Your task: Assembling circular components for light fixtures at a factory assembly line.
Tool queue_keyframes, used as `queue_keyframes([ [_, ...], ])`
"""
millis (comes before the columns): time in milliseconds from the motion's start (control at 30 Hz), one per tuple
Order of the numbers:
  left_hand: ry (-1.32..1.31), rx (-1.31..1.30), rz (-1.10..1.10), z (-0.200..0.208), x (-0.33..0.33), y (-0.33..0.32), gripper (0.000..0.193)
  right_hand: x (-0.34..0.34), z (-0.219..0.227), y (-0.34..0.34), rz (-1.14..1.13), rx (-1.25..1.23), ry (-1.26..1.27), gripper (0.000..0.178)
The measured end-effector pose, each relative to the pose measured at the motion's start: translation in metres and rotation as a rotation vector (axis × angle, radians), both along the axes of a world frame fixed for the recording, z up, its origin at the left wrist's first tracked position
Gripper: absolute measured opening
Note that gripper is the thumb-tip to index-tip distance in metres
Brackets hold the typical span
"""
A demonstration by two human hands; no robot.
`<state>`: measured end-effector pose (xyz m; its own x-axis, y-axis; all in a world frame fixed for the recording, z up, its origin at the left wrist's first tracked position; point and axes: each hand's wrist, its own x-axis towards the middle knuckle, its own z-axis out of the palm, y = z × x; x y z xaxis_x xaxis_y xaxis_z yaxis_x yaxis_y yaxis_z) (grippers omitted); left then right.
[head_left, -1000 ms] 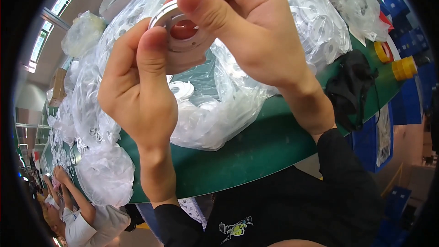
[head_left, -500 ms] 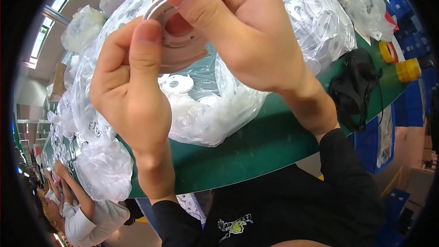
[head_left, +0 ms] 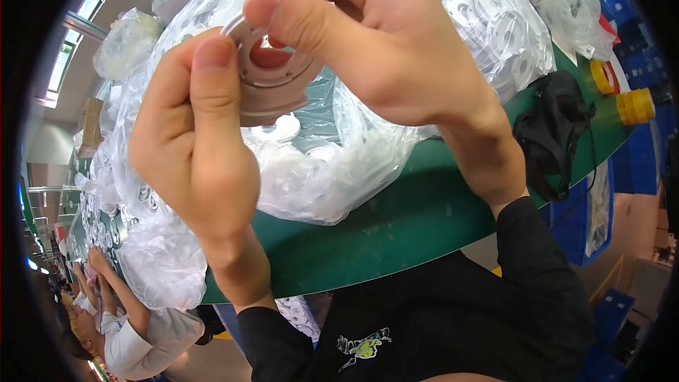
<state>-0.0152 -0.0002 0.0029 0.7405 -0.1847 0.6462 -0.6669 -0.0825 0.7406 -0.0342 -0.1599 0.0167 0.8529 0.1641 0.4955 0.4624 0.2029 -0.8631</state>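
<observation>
The left hand (head_left: 196,138) and right hand (head_left: 382,56) grip a pale ring-shaped part (head_left: 272,92). A clear bag (head_left: 315,187) lies on the green tabletop (head_left: 389,230).

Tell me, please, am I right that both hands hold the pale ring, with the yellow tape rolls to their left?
Not quite: in the head view, the yellow tape rolls lie right of the left hand and right hand, which both hold the pale ring.
</observation>
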Motion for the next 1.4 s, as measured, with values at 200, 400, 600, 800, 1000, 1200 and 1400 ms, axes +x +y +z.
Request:
queue_keyframes([
  [200, -0.175, 0.141, 0.041, 0.003, -0.001, 0.001, 0.023, 0.0, 0.007, -0.007, -0.068, -0.267, -0.144, 0.012],
  [400, 0.044, -0.02, 0.114, -0.009, 0.031, -0.005, 0.021, 0.038, -0.024, 0.007, -0.315, -0.361, -0.144, 0.022],
  [600, 0.04, -0.323, 0.035, -0.002, 0.019, -0.013, 0.022, 0.028, -0.024, 0.007, -0.219, -0.232, -0.284, 0.022],
  [800, 0.028, -0.234, -0.089, -0.001, 0.017, -0.003, 0.02, 0.021, -0.023, 0.002, -0.115, -0.306, -0.191, 0.017],
  [1000, 0.058, -0.004, -0.111, 0.009, 0.017, 0.018, 0.019, 0.01, -0.007, -0.01, 0.002, -0.563, -0.235, 0.014],
  [1200, 0.022, 0.148, -0.24, 0.005, 0.02, 0.021, 0.025, 0.004, -0.008, -0.004, 0.153, -0.517, -0.137, 0.021],
  [1400, 0.047, -0.167, -0.086, 0.005, 0.015, 0.011, 0.024, 0.007, -0.01, 0.0, 0.21, -0.289, -0.1, 0.027],
])
